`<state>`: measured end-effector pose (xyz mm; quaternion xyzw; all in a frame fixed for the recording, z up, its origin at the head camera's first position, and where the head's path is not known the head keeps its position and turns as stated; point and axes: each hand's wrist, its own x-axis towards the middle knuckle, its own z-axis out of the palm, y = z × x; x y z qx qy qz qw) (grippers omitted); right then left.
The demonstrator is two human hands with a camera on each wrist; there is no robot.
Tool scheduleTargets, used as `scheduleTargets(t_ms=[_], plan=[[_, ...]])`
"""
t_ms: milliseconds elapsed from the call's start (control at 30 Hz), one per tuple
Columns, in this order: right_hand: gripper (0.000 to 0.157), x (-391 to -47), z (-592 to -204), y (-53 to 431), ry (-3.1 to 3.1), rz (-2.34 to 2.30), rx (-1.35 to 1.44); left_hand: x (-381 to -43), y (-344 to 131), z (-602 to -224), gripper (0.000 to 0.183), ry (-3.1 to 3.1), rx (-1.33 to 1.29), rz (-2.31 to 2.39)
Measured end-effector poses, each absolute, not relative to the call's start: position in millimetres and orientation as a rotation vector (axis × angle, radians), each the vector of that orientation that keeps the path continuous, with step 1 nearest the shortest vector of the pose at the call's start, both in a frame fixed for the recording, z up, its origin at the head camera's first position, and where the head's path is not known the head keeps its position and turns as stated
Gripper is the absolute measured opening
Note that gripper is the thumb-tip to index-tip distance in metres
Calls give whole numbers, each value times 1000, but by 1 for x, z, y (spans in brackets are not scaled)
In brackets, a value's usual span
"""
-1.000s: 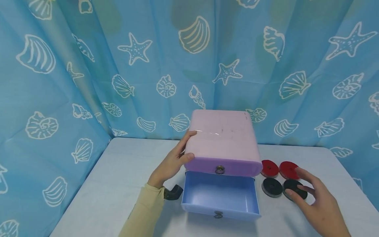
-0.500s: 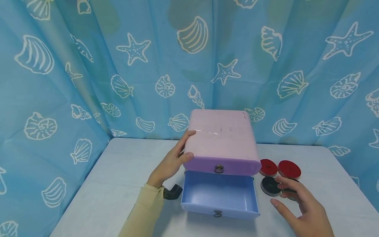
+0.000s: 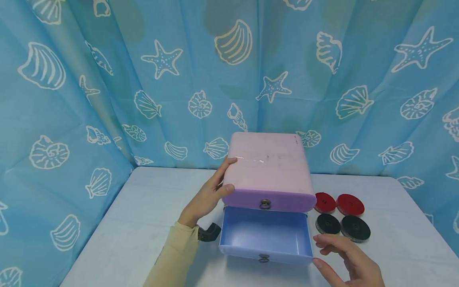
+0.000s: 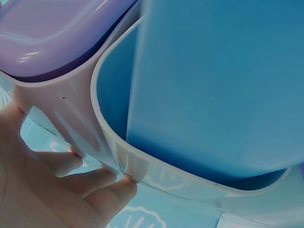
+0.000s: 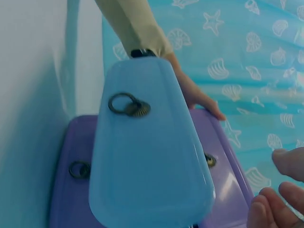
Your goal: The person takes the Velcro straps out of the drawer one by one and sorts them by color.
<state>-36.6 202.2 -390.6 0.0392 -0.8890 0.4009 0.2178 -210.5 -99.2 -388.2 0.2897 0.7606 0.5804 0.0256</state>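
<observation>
A small drawer cabinet [image 3: 269, 163] with a pale pink top and purple drawer fronts stands at the table's middle. Its blue drawer [image 3: 265, 231] is pulled well out, and the inside shows bare. My left hand [image 3: 206, 199] rests against the cabinet's left side, thumb by the front corner; the left wrist view shows fingers [image 4: 111, 197] extended along the pinkish side wall. Just right of the drawer's front corner is my right hand [image 3: 353, 263], fingers and thumb apart with nothing between them. A metal ring pull [image 5: 128, 105] sits on the drawer's front.
Two red discs [image 3: 350, 205] and two black discs [image 3: 356, 229], like flat reels, lie right of the cabinet on the white table [image 3: 143, 223]. A blue curtain [image 3: 201, 79] with shell and starfish prints hangs behind. A dark strap [image 3: 209, 232] is at my left wrist.
My right hand has moved left and toward me, from over the black discs to the drawer's right front corner, uncovering the discs. My left hand and the cabinet stay in place.
</observation>
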Motion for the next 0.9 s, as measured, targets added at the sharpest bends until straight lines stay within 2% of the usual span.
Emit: scheduleTargets(t_ms=[133,333,567,667,800,900], plan=[[56,-30,-394,197,-2492,1084,138,-210,-100,-388,77,2346,902,1799],[59,-29,-403,194,-2461,1080,351,-210,-100,-388,77,2342,899,1799],[50,-28,-421,191,-2535,1157,504,-211,-100,-389,76,2340,906,1799],[48,-33,-433,199,-2623,1261,703,-211,-100,-390,75,2338,907,1800],[55,-48,-447,212,-2686,1436,1085,-211,-100,-389,74,2340,895,1792],[58,-58,-454,213,-2744,1536,1250,-210,-99,-388,73,2345,884,1785]])
